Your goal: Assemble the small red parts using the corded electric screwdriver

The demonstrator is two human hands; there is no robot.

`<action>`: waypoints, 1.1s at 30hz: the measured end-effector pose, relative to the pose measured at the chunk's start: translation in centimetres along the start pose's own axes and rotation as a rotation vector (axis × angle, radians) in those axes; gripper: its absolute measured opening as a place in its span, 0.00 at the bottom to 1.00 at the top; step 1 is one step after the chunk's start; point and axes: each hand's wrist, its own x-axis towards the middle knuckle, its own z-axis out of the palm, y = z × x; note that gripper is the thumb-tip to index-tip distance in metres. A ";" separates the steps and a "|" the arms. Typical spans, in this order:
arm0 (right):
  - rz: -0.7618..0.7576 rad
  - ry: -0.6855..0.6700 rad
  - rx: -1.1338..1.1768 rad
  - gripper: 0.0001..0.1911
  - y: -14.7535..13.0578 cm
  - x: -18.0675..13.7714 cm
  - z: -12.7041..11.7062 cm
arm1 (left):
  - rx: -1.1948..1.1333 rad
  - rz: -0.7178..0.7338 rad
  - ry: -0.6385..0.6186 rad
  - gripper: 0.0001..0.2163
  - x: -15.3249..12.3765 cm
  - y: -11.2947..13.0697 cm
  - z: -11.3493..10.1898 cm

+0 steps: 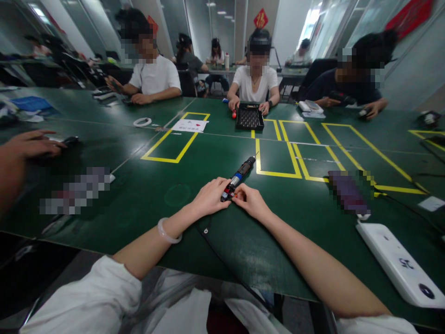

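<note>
A black and blue electric screwdriver (pixel 239 176) lies on the green table (pixel 194 232), its tip pointing away to the upper right. My left hand (pixel 210 197) curls its fingers against the tool's near end. My right hand (pixel 251 200) is closed at the same end, pinching a small red part (pixel 235 196) there. A white bangle sits on my left wrist. A thin black cord (pixel 222 257) runs from near my hands back toward me.
Yellow tape rectangles (pixel 174 144) mark the table. A black tray (pixel 249 117) sits before the person opposite. A white power strip (pixel 399 264) lies at the right, a white ring (pixel 142 122) and a paper sheet (pixel 190 125) farther off. Another person's hand (pixel 31 144) rests at the left.
</note>
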 end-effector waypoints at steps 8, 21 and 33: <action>-0.046 -0.004 0.015 0.04 -0.6 -0.3 -0.2 | 0.023 0.013 0.001 0.28 -0.1 0.3 0.1; -0.049 0.030 -0.012 0.06 -0.4 -0.4 -0.5 | 0.103 -0.087 0.012 0.26 0.5 0.7 0.2; -0.058 -0.010 -0.058 0.05 0.0 -0.4 -0.8 | 0.209 -0.390 -0.069 0.29 0.0 -9.9 -2.9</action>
